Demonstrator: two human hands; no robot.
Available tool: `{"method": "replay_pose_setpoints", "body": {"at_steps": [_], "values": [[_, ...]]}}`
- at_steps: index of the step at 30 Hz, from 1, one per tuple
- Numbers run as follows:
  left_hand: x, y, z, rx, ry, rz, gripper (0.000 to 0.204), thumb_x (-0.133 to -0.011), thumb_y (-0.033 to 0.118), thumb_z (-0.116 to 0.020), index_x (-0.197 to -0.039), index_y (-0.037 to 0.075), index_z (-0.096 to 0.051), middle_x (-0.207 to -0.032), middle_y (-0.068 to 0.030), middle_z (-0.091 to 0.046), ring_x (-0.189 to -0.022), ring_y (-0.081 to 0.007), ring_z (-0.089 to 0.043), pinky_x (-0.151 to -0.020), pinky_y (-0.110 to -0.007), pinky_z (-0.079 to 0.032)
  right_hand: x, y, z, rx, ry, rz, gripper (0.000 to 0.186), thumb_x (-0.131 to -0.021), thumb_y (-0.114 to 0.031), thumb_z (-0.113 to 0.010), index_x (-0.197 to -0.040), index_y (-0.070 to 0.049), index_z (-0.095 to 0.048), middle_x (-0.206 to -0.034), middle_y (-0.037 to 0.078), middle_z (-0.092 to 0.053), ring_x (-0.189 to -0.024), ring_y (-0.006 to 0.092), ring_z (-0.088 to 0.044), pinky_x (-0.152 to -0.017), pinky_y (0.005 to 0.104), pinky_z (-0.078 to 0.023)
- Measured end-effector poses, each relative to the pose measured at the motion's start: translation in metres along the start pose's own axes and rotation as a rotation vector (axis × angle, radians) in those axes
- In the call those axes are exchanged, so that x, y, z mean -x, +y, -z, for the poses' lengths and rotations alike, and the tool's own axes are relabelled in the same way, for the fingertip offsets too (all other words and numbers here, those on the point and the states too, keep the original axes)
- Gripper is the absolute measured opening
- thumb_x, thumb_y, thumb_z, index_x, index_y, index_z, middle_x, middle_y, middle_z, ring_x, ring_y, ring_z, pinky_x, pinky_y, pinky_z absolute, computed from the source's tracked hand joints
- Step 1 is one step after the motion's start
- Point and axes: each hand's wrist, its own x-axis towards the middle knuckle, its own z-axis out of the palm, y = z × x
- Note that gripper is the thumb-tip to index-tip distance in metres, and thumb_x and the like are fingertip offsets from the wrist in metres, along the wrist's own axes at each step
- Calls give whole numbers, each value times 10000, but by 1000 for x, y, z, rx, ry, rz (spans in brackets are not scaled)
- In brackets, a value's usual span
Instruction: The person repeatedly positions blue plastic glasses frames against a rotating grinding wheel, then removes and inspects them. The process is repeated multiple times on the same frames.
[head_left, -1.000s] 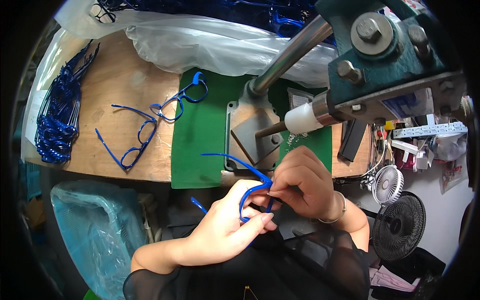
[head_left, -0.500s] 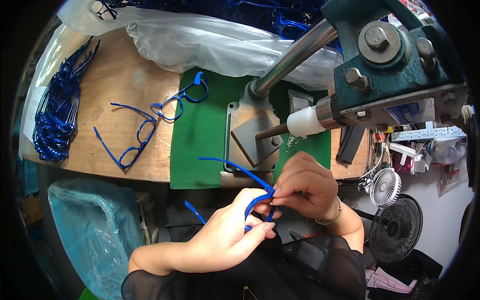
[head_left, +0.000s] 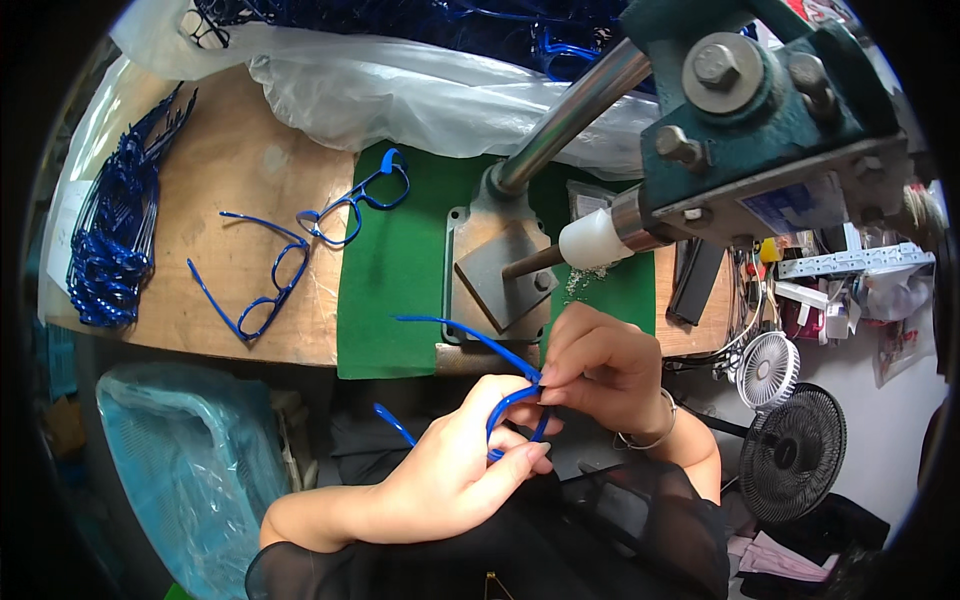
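My left hand (head_left: pixel 445 470) is closed around a blue eyeglass frame (head_left: pixel 482 338) below the front edge of the bench. One of its temples points up and left over the green mat, and the other sticks out to the left of my hand. At the frame's near-right hinge corner, my right hand (head_left: pixel 605 365) pinches with thumb and fingertips. Whether a small part sits between those fingertips is hidden. Just beyond, a press with a green head (head_left: pixel 740 130) has a metal base (head_left: pixel 500 220) on the mat. Tiny silvery pieces (head_left: pixel 582 284) lie beside that base.
Two more blue eyeglass frames (head_left: pixel 278 285) lie on the wooden bench (head_left: pixel 220 140), left of the press. A bundle of blue temples (head_left: pixel 115 230) is at far left. Plastic sheeting (head_left: pixel 400 95) crosses the back. A light-blue basket (head_left: pixel 185 450) stands lower left; fans (head_left: pixel 790 450) stand right.
The view has shifted slightly, so the press appears a little farther left. Both hands keep nearly the same hold on the eyeglass frame.
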Motion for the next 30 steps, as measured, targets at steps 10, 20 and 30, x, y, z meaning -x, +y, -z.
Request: {"method": "replay_pose_setpoints", "body": {"at_steps": [10,20,30], "values": [[-57,51,-10,88,187,-200,442,-864,47,-523,-1240,27,-290,-1035,-159,-581,-748,-186,-621,-666,-310,-534,9,-20,29,20,425,22,164,-852,-108,-623,-875,40,-556,-809,69,-567,-761,99,-525,-692,227,-429],[-75,57,-15,79,194,-170,437,-889,82,-527,-1239,38,-269,-1032,-174,-588,-782,-209,-636,-689,-339,-543,-39,-128,121,118,720,967,370,-893,-371,-481,-1015,-25,-530,-856,106,-545,-774,204,-513,-785,346,-406],[-82,43,-33,132,259,-278,410,-905,66,-490,-1239,77,-253,-996,-140,-581,-713,-180,-609,-648,-308,-540,-10,-142,78,100,175,717,338,-751,-420,-679,-918,-184,-503,-797,-30,-487,-765,140,-459,-882,331,-301]]}}
